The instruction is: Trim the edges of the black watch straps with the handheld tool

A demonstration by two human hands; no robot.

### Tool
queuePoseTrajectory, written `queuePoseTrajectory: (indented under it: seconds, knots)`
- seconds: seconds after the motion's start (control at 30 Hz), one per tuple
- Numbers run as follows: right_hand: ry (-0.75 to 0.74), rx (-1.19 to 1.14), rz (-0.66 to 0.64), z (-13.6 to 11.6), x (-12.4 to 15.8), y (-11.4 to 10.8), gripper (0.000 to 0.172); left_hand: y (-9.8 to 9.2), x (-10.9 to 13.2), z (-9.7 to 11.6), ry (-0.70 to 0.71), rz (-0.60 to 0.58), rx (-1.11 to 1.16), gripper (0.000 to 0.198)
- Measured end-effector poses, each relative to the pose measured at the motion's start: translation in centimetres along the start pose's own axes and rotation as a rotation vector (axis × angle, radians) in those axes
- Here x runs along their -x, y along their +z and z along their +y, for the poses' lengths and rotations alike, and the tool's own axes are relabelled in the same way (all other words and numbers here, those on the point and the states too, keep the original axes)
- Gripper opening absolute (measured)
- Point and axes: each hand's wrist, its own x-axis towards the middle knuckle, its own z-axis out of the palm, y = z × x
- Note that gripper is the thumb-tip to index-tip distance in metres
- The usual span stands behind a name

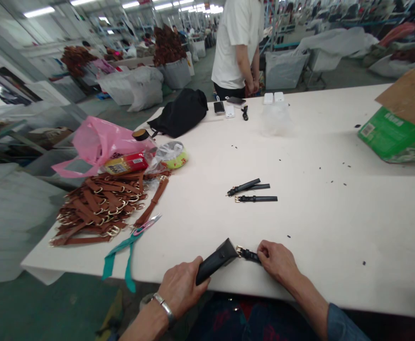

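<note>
My left hand (184, 286), with a silver bracelet at the wrist, is wrapped round a black tool (216, 260) whose wide end points up and right. That end is beside the gold buckle of a short black strap (249, 255). The fingers of my right hand (276, 260) are closed on the other end of this strap, at the table's near edge. Farther back on the white table (200, 213) lie several more black buckled straps (260, 199), some of them crossing.
At the left are a pile of brown straps (97, 203), pink scissors (146, 226) with teal cloth, and a pink bag (99, 142). A black bag (184, 111) and phones lie at the back. A green bag (388, 137) stands right; a person (237, 47) stands behind the table.
</note>
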Motion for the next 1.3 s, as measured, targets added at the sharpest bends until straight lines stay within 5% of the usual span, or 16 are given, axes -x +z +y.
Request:
queuePoseTrajectory:
  seconds: [0.3,0.63,0.9,1.0,1.17,1.3]
  knots:
    - [-0.073,0.019,0.052,-0.7,0.9,0.6,0.019,0.3,-3.1,3.6,0.034,0.045,0.045,0.031]
    - [-0.096,-0.757,0.097,1.1,0.7,-0.8,0.024,-1.1,-1.5,0.3,-0.084,0.097,0.218,0.030]
    - [-0.050,-0.969,0.115,0.5,1.4,-1.9,0.027,-0.1,-0.8,0.3,-0.098,0.063,0.214,0.036]
    - [-0.004,-0.854,0.261,3.2,0.6,-3.4,0.031,0.5,-0.7,-0.1,-0.120,0.056,0.209,0.040]
    - [0.172,-0.333,0.687,13.9,-0.7,-8.6,0.034,1.3,-0.2,-1.1,-0.146,0.076,0.220,0.046]
    - [0.197,0.096,0.749,19.6,-1.0,-11.5,0.033,1.8,0.1,-1.8,-0.164,0.070,0.238,0.048]
